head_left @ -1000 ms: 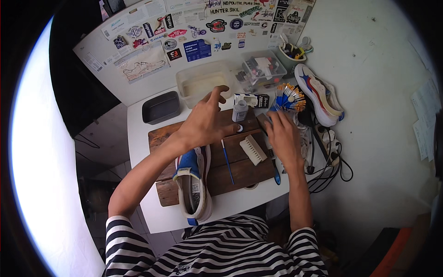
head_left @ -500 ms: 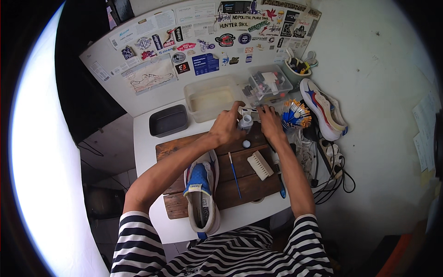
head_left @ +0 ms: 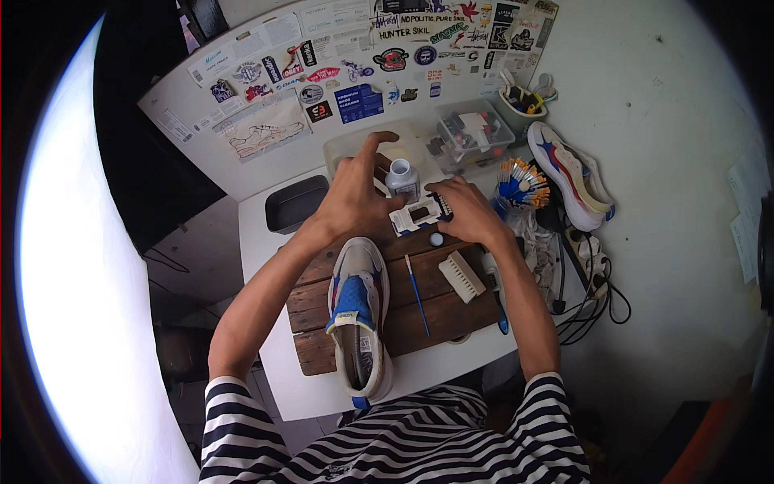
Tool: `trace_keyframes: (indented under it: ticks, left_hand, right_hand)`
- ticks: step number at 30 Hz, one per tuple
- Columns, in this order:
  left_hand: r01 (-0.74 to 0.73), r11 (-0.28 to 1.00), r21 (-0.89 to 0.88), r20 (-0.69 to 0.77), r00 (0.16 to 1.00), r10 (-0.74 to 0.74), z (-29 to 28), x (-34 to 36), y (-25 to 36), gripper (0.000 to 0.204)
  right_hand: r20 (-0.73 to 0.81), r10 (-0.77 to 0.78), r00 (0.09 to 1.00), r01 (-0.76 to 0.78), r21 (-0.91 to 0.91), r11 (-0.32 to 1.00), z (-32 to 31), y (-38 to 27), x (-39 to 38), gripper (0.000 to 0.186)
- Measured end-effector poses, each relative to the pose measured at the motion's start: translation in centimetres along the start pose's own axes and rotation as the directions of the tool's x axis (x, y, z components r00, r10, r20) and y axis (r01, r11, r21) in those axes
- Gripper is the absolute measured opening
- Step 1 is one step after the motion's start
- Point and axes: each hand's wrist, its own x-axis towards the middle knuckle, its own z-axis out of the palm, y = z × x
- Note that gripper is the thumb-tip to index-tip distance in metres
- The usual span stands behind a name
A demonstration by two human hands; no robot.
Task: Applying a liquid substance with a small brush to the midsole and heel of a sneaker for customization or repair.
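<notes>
My left hand [head_left: 353, 192] is at the far edge of the wooden board [head_left: 314, 310], thumb and index finger spread apart. Between them stands a small uncapped bottle [head_left: 403, 179], its mouth facing up; the hand's other fingers are partly hidden. My right hand [head_left: 470, 210] grips a small white and dark box [head_left: 416, 214] by its right end, just in front of the bottle. A round bottle cap [head_left: 436, 239] lies nearby on the board. Closer to me rest a sneaker [head_left: 359, 315] with a blue tongue, a thin blue paintbrush [head_left: 418, 294] and a pale scrubbing brush [head_left: 461, 276].
Behind my hands are a dark tray [head_left: 296, 203], a clear plastic tub [head_left: 343, 149] and a lidded box [head_left: 476, 133]. On the right stand a cup of paintbrushes [head_left: 520, 189], another sneaker [head_left: 568, 177] and a power strip with cables [head_left: 587, 258]. A stickered panel [head_left: 266, 89] rises behind.
The bottle has moved away from me and left, along with my left hand, whose fingers have spread. The small box has come nearer, in my right hand, and shows more fully.
</notes>
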Motion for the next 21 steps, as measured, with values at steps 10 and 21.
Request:
trace_keyframes:
  ticks: [10, 21]
  left_hand:
    - [0.076, 0.997, 0.018, 0.096, 0.992, -0.078, 5.1, 0.4, -5.0, 0.08]
    - [0.061, 0.979, 0.194, 0.18, 0.979, -0.097, 7.1, -0.2, -5.4, 0.082]
  right_hand:
    - [0.189, 0.05, 0.981, -0.084, 0.176, 0.981, 2.5, 1.6, -0.2, 0.071]
    - [0.238, 0.044, 0.97, -0.102, 0.234, 0.967, 2.2, 2.5, -0.4, 0.074]
